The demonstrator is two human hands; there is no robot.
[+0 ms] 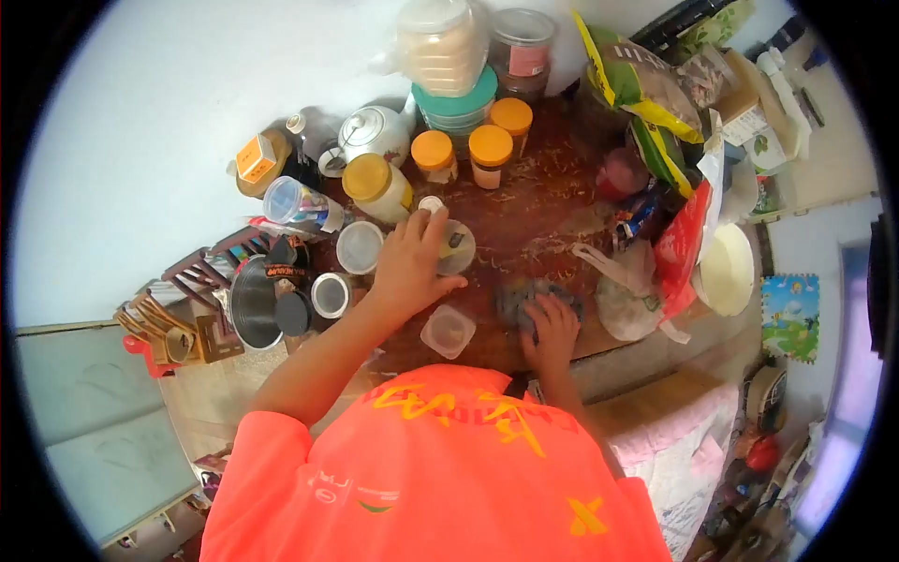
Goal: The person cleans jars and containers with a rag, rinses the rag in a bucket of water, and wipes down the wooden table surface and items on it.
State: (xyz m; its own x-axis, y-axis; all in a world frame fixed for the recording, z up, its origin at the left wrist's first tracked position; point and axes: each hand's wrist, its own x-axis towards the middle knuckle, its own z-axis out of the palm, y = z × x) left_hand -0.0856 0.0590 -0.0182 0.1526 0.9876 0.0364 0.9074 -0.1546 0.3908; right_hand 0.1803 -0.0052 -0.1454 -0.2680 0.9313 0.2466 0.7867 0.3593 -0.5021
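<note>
My left hand (pixel 412 262) curves round the near-left side of a clear round container (pixel 457 247), thumb at its front and fingertips at its back. Those fingertips also come close to a small white-capped bottle (pixel 431 204); I cannot tell if they touch it. My right hand (pixel 552 328) presses on a bunched dark grey cloth (pixel 513 304) on the tabletop, fingers over it. Between my hands, nearer my body, sits a square translucent tub (pixel 448 332). Left of my left hand stand a white-lidded jar (pixel 361 247) and another white-rimmed jar (pixel 331 295).
Orange-lidded jars (pixel 491 144), a yellow-lidded jar (pixel 376 178) and a white teapot (pixel 374 136) line the back of the worn red-brown table (pixel 543 220). A plastic bag (pixel 629 300), a red packet (pixel 684 248) and green-yellow bags (pixel 646 84) crowd the right. A black pot (pixel 251 304) stands left.
</note>
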